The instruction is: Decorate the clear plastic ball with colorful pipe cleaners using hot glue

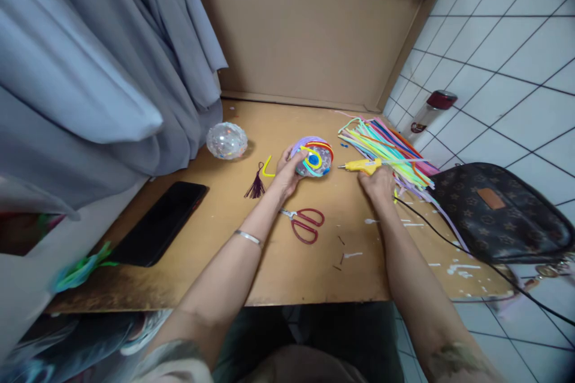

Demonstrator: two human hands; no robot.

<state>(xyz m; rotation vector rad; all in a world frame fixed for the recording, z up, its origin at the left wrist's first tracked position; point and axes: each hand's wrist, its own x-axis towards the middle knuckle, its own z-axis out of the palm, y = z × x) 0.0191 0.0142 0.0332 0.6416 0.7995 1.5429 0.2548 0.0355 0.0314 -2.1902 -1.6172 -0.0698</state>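
Note:
My left hand (290,170) holds a clear ball (322,158) trimmed with lilac, red, yellow and blue strips, its thumb across the ball's near left side. In my right hand (377,182) is a yellow glue gun (363,166), its nozzle pointing left at the ball, a small gap apart. Red-handled scissors (305,224) lie on the table just below the ball. Left of my left hand are a bent yellow strip (267,169) and a dark tassel (256,184). A second clear ball (227,141) rests farther left.
Colourful pipe cleaners (381,146) are piled at the right, near a bottle (429,112) and a brown patterned bag (503,215). A black phone (160,221) lies left. The gun's cord (442,239) runs right. Grey cloth (103,60) hangs left; a cardboard panel (305,24) stands behind.

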